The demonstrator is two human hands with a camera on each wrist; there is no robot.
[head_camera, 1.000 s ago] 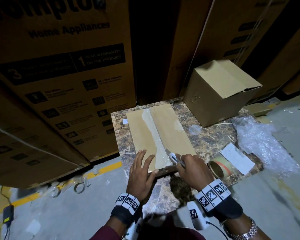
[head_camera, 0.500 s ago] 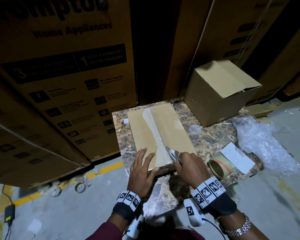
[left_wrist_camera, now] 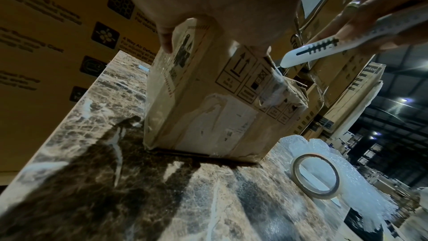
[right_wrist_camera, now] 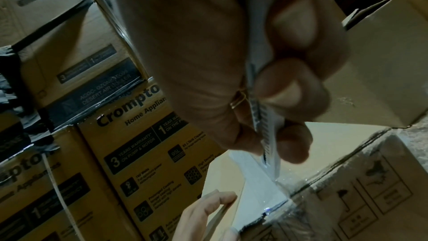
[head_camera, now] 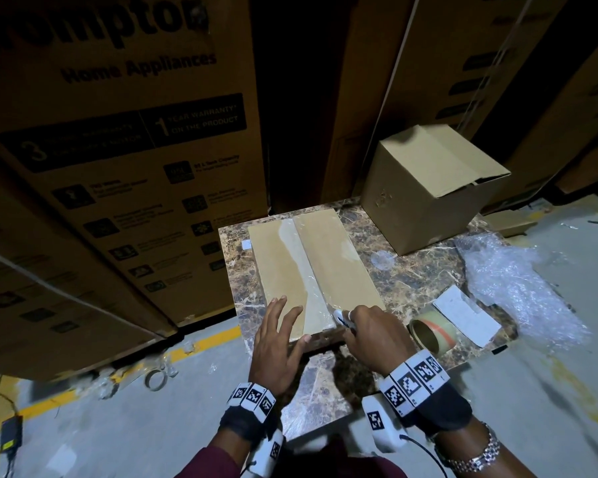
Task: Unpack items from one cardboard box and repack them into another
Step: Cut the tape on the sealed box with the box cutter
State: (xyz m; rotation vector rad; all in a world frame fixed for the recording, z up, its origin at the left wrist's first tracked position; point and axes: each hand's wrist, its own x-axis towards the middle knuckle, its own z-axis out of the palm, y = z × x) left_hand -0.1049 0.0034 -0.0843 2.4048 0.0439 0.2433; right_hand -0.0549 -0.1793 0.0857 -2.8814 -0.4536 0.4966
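Observation:
A long cardboard box [head_camera: 339, 263] sealed with clear tape along its top seam lies on the marble table [head_camera: 411, 281]. My left hand [head_camera: 277, 336] rests flat on the near left part of its top, fingers spread, thumb over the near edge. My right hand [head_camera: 373, 332] grips a white box cutter [head_camera: 340, 317], its tip on the tape seam at the box's near end. The left wrist view shows the cutter [left_wrist_camera: 312, 50] over the box's [left_wrist_camera: 208, 107] top corner. In the right wrist view my fingers curl round the cutter [right_wrist_camera: 266, 135]. A second cardboard box [head_camera: 425, 191] stands at the back right, one flap slightly raised.
A tape roll [head_camera: 432, 334] stands just right of my right hand, beside a white paper [head_camera: 466, 315] and crumpled bubble wrap [head_camera: 518, 284]. Tall printed appliance cartons [head_camera: 118, 167] wall in the left and back. Another tape roll [head_camera: 156, 379] lies on the floor at left.
My right hand with the cutter has shifted slightly left at the near end of the seam. The left hand stays pressed on the box top.

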